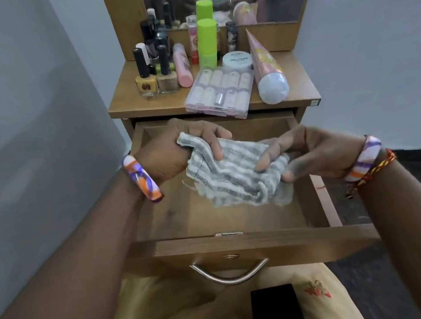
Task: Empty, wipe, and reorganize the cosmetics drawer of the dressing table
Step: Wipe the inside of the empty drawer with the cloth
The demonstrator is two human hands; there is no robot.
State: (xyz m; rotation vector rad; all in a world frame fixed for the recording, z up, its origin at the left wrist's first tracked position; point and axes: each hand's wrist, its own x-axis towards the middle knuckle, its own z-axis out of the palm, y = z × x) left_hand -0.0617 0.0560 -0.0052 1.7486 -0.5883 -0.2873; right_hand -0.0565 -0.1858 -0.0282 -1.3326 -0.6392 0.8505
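Right now your left hand (174, 151) and right hand (312, 152) both pinch the striped cloth (234, 174) over the open drawer (226, 241); it looks soft, light and floppy, so bunch it in one palm.

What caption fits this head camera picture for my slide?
Both hands, left hand and right hand, hold a striped cloth over the open drawer.

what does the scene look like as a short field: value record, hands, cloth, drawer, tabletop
left hand: grips the grey and white striped cloth
right hand: pinches the cloth's other end
cloth: held above the open wooden drawer
drawer: pulled out, nothing visible inside
tabletop: nail polish bottles, lime green bottle, clear false nail box, pink tube
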